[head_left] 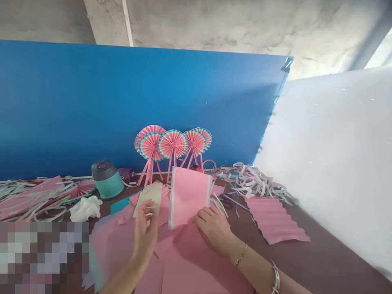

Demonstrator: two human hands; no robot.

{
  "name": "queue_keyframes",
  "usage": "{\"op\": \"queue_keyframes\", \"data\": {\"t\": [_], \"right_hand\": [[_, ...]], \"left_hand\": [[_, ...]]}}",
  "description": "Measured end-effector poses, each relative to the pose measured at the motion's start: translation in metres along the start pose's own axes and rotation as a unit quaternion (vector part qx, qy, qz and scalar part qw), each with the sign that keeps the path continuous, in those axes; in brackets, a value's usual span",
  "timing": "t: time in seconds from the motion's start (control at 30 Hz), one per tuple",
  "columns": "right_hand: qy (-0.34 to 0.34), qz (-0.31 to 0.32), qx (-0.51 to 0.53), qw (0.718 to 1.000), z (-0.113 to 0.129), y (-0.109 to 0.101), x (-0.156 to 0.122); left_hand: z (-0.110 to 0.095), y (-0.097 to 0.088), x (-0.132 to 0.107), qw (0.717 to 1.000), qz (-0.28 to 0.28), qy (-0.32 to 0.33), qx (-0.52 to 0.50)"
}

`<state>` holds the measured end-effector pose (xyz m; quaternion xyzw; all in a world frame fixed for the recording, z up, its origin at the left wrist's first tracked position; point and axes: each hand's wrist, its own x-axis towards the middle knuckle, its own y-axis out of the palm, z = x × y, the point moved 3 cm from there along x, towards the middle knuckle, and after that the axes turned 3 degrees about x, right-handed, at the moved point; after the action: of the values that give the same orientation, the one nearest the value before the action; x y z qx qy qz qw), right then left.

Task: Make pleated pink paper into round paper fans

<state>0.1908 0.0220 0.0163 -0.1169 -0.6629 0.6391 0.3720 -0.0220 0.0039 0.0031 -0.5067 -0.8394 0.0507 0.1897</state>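
An upright pink sheet of paper (190, 196), with pale and bluish strips along its two side edges, stands in front of me. My right hand (214, 224) pinches it at the lower right corner, fingers closed. Left of the sheet is my left hand (146, 228), its fingers loosely curled and apart, with nothing visible in them. Just behind its fingertips lies a cream paper piece (153, 194); whether they touch it I cannot tell. Large pink sheets (196, 265) spread over the table beneath both hands.
Several round pleated paper fans (173, 145) lean against the blue panel (92, 102). A teal lidded container (108, 181) and crumpled white tissue (85, 208) sit left. Curled paper strips (254, 179) pile at the back right, near a pleated pink sheet (275, 220) and dark-handled scissors (226, 201).
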Motion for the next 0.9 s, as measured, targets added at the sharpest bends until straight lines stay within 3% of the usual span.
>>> {"op": "queue_keyframes", "data": {"t": [0.07, 0.13, 0.23, 0.3, 0.4, 0.63, 0.9], "right_hand": [[0.021, 0.052, -0.013, 0.998, -0.004, 0.010, 0.002], [0.032, 0.085, -0.009, 0.996, -0.005, 0.016, 0.003], [0.031, 0.106, 0.012, 0.994, -0.005, 0.020, 0.003], [0.033, 0.108, 0.027, 0.993, -0.006, 0.020, 0.002], [0.054, 0.097, 0.051, 0.992, -0.008, 0.019, 0.000], [0.138, 0.069, 0.117, 0.981, -0.025, 0.010, -0.003], [0.174, 0.065, 0.234, 0.954, -0.043, 0.003, -0.003]], "left_hand": [[-0.003, -0.004, 0.001, 0.996, -0.002, 0.069, 0.054], [-0.008, 0.002, -0.003, 0.982, 0.090, 0.126, 0.110], [-0.013, 0.016, -0.013, 0.932, 0.248, 0.173, 0.200], [-0.015, 0.022, -0.017, 0.905, 0.296, 0.174, 0.252], [-0.015, 0.024, -0.018, 0.891, 0.312, 0.157, 0.291], [-0.014, 0.021, -0.014, 0.895, 0.306, 0.127, 0.300], [-0.017, 0.018, -0.010, 0.895, 0.293, 0.116, 0.317]]}}
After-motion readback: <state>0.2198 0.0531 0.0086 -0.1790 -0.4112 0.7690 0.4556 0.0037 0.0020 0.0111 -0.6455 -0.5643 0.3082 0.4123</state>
